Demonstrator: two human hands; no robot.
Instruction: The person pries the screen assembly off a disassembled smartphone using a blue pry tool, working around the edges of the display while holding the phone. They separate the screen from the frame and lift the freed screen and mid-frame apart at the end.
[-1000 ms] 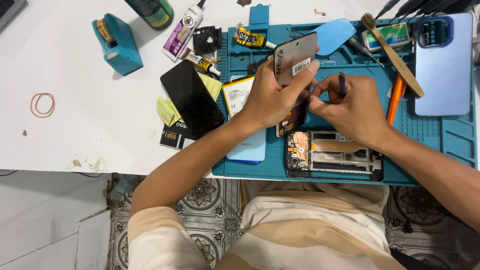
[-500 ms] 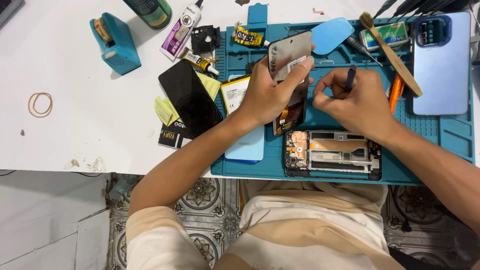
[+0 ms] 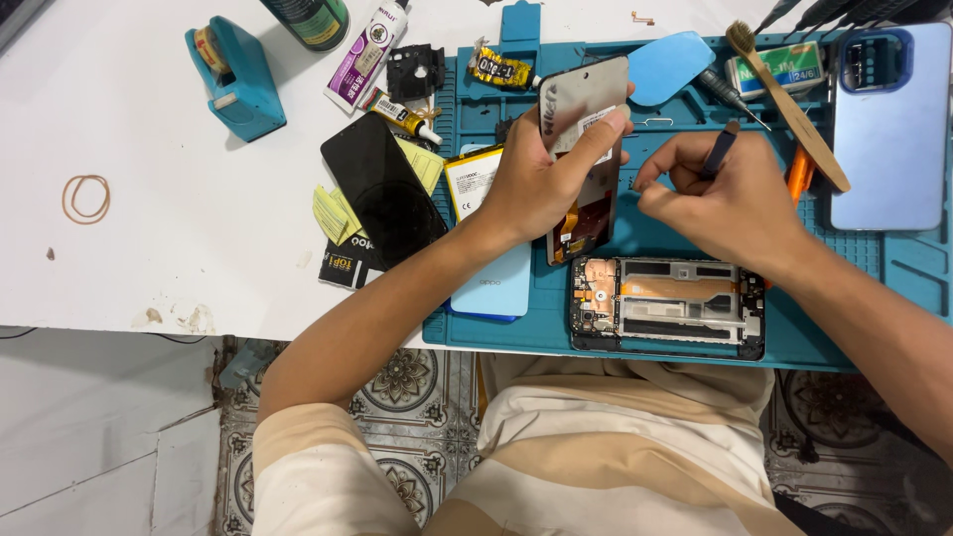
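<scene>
My left hand (image 3: 541, 179) is clamped around a screen panel (image 3: 584, 149), holding it upright off the mat (image 3: 685, 342), thumb pressed across its grey back. My right hand (image 3: 730, 199) is curled shut around a dark tool (image 3: 720, 152), fingertips pinched just beside the panel's edge. Below both hands lies the open phone frame (image 3: 667, 308), flat on the mat. Left of my left hand sits a black screen (image 3: 382, 189); under that wrist, a battery (image 3: 472, 181). Beyond my right hand there's a wooden brush (image 3: 789, 104) and a blue phone back (image 3: 888, 124).
</scene>
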